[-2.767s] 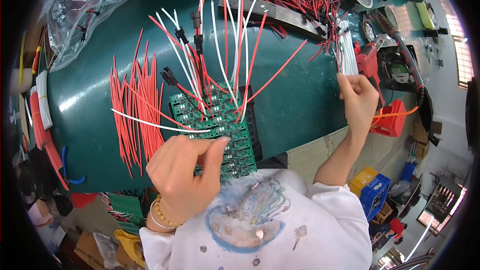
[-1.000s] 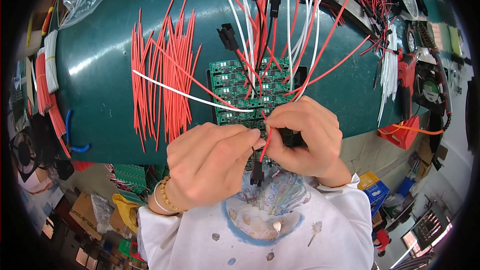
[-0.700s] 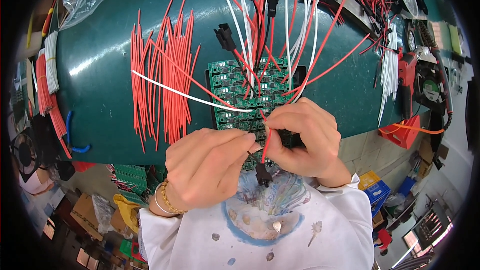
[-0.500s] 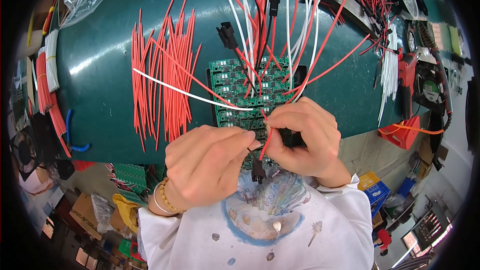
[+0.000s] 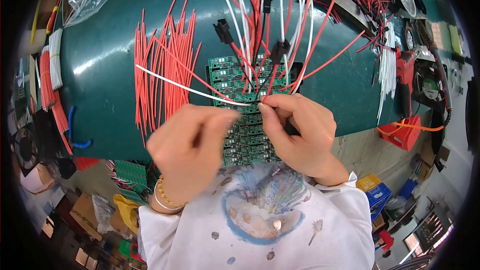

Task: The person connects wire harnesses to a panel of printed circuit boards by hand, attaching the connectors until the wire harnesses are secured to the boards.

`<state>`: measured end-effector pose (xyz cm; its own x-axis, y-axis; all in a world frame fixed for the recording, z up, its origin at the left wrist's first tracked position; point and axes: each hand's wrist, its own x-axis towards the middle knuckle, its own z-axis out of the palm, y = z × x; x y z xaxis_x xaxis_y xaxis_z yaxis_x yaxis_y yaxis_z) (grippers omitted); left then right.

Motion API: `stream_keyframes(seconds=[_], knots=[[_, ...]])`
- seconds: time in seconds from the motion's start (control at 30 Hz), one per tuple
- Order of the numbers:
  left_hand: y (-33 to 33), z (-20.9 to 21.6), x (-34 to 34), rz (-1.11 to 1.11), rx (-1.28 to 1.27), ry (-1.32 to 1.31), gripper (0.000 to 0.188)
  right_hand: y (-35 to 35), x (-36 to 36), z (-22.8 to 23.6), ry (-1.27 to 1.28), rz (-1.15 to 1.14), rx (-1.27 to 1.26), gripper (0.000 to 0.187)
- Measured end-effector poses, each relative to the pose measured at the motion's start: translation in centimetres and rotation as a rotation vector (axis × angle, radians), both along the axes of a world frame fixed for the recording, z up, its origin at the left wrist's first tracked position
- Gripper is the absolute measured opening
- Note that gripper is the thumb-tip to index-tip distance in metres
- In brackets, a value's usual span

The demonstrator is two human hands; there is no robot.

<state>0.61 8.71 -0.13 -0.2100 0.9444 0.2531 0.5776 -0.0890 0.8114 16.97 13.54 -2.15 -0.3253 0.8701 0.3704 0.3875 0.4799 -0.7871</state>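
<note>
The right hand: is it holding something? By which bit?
The right hand seems to pinch a red wire near its lower end, below its black connector.

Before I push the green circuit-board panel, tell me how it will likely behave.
The green circuit-board panel looks flat and straight-edged, so probably stiff. The long wires standing over it, some ending in black connectors, would likely sway. One white wire reaches across the loose red wires, so it might drag some along.
</note>
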Motion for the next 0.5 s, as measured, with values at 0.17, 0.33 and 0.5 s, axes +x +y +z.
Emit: stream_keyframes(seconds=[0.17, 0.33, 0.5], knots=[[-0.5, 0.4, -1.9, 0.215, -0.368, -0.561, 0.018, -0.1, 0.6, 0.2, -0.026, 0.005, -0.002, 0.016], [0.7, 0.7, -2.1, 0.075, -0.546, -0.921, 0.028, -0.5, 1.8, 0.2, -0.022, -0.019, -0.028, 0.015], [1.0, 0.2, -1.1, 0.042, -0.447, -0.843, 0.023, -0.9, 3.1, -0.4, -0.011, -0.055, -0.025, 0.014]])
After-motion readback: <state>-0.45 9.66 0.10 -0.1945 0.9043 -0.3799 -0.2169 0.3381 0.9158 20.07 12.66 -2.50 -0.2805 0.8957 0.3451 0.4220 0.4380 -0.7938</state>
